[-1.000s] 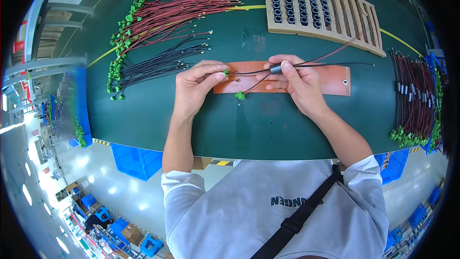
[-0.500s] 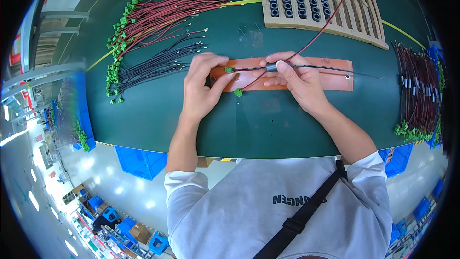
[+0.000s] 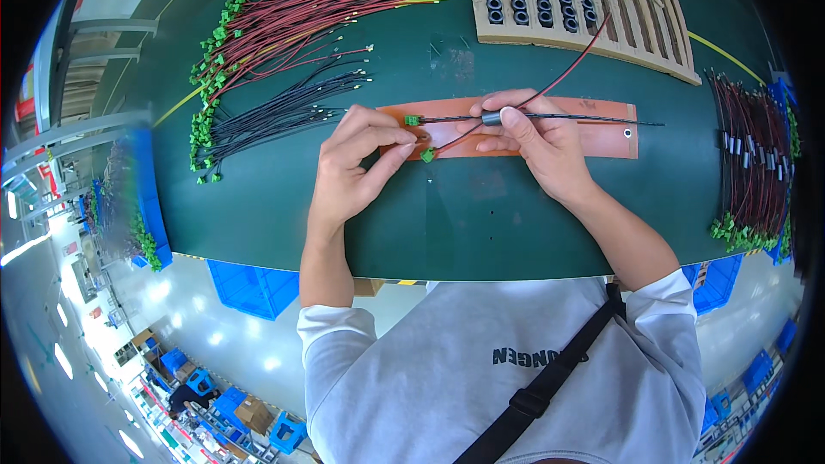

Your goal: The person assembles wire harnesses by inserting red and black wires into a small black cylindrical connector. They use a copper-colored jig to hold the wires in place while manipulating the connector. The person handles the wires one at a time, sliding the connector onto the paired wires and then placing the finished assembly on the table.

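In the head view, the wooden tray (image 3: 533, 36) holds rows of black rings (image 3: 545, 3) at its left. The right hand (image 3: 550, 150) pinches a black tube (image 3: 491, 119) between thumb and fingers, a red wire (image 3: 571, 67) and black wire (image 3: 619, 123) through it. The left hand's (image 3: 354, 163) thumb and forefinger nearly meet beside two green plugs (image 3: 412, 120); cannot tell whether they grip anything.

A single row of dark block letters (image 3: 516, 357) runs across the chest of the grey shirt (image 3: 412, 378), upside down, its right end partly covered by the black strap (image 3: 557, 378). Pale specks along the black wire (image 3: 614, 121) are too small to read.
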Tool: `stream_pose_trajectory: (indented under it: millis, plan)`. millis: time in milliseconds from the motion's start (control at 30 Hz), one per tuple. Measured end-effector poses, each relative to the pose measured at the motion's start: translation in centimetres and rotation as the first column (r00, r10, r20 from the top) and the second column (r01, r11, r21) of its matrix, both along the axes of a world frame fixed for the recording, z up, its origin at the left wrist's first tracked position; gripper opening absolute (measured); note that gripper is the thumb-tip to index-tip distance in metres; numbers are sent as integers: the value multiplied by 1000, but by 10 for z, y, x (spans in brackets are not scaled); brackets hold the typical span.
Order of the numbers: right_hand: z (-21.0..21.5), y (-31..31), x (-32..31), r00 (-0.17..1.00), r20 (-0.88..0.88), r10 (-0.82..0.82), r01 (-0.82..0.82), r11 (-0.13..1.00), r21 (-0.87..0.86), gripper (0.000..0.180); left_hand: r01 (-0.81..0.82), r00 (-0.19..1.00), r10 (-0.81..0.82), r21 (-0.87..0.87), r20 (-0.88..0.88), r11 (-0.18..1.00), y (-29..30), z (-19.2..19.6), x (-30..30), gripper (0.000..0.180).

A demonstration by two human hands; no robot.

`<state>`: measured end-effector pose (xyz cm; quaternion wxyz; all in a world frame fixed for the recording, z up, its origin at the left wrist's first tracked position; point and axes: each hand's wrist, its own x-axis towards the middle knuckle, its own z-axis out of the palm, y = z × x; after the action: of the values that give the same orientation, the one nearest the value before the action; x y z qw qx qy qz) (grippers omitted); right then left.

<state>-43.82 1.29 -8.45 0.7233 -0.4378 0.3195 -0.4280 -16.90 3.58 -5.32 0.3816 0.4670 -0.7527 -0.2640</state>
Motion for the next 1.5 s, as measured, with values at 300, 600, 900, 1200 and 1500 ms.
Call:
stream_pose_trajectory:
  millis: [300, 600, 900, 1200, 1500]
  plan:
    - [0, 1, 1, 999, 44, 0, 0, 1000, 18, 26, 60, 981, -49, -51, 186, 997, 2, 0, -8, 27]
    - [1, 3, 1, 1000, 15, 26, -25, 997, -76, 25, -11, 1000, 10, 30, 10, 1000, 1, -3, -2, 22]
    - [-4, 1, 0, 999, 13, 46, -44, 991, -129, 25, -20, 984, 42, -126, 175, 992, -4, 0, -10, 22]
    - [-10, -1, 3, 999, 15, 31, -26, 973, -231, 22, -26, 985, 38, -70, 167, 997, -2, 1, -11, 20]
    - [-5, 0, 5, 1000, -10, 24, -26, 977, -214, 17, -15, 978, 34, -95, 204, 995, -2, 4, -10, 20]
